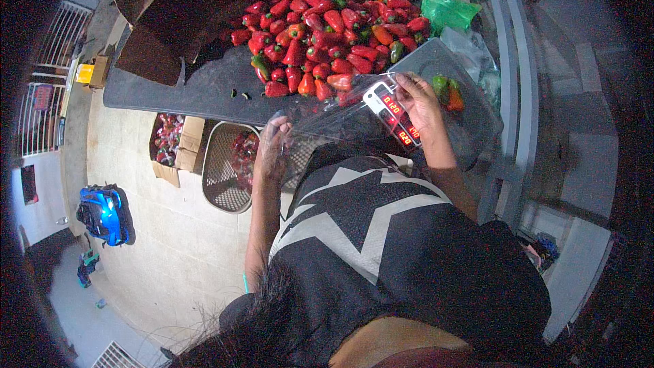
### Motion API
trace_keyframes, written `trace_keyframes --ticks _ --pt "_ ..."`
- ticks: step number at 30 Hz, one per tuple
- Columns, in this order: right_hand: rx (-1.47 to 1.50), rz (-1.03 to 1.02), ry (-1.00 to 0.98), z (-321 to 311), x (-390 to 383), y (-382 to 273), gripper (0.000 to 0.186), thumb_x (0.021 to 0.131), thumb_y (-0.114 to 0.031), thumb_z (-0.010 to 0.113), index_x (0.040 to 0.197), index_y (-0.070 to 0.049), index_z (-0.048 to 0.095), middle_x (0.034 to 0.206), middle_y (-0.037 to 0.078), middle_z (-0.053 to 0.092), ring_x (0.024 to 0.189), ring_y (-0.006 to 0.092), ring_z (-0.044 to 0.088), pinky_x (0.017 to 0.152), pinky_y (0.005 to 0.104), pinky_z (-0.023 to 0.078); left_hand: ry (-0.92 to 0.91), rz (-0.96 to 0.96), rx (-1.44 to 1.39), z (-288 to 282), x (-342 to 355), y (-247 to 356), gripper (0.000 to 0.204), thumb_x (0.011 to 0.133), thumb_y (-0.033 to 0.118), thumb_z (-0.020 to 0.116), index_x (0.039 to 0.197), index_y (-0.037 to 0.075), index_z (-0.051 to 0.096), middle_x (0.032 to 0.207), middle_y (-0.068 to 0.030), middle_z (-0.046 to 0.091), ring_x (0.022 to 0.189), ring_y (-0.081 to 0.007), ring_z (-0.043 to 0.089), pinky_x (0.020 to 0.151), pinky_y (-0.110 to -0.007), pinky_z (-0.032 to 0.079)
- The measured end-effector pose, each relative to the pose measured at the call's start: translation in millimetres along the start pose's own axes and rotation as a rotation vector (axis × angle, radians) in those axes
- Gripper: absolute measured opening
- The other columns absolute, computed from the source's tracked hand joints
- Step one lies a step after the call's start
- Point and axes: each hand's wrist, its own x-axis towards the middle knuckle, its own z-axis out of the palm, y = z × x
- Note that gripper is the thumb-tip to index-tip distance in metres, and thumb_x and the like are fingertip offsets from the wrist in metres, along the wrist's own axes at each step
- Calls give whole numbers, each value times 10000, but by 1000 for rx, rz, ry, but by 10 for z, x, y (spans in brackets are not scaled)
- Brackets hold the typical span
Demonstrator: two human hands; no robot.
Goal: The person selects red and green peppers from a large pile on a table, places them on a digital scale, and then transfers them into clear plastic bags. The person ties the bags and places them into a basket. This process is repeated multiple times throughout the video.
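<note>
A clear plastic bag (334, 114) is stretched between my two hands at the table's near edge. My left hand (274, 142) has its fingers closed on the left end of the bag. With thumb and fingers, my right hand (417, 101) pinches the other end. Behind the right hand stands a digital scale (372, 101) with a lit red display, partly seen through the film. On its tray (422, 61) lie a green pepper (441, 86) and an orange one (454, 100). Just beyond the bag is a large heap of mostly red peppers (327, 34).
Brown cardboard (153, 41) covers the far left of the dark table (143, 95). A green plastic bag (446, 10) and clear bags (466, 48) lie at the right. Below are a basket (216, 187) and a carton (192, 143) holding packed peppers. A blue bag (103, 215) sits on the floor.
</note>
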Motion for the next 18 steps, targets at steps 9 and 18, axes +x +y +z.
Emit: trace_keyframes --ticks 9,18 --pt "-201 -39 115 95 -25 -59 137 828 -153 667 904 -48 624 749 -9 599 565 61 520 553 223 486 82 -173 -324 27 -109 -8 221 860 134 620 1057 78 539 879 25 524 755 -47 488 667 -170 392" --pt "-347 -155 78 210 22 -47 113 849 -194 648 862 -89 608 638 -64 491 502 16 412 460 165 388 55 -200 -448 93 -120 -1 291 860 158 628 1108 50 523 900 -9 550 743 -68 512 597 -175 411"
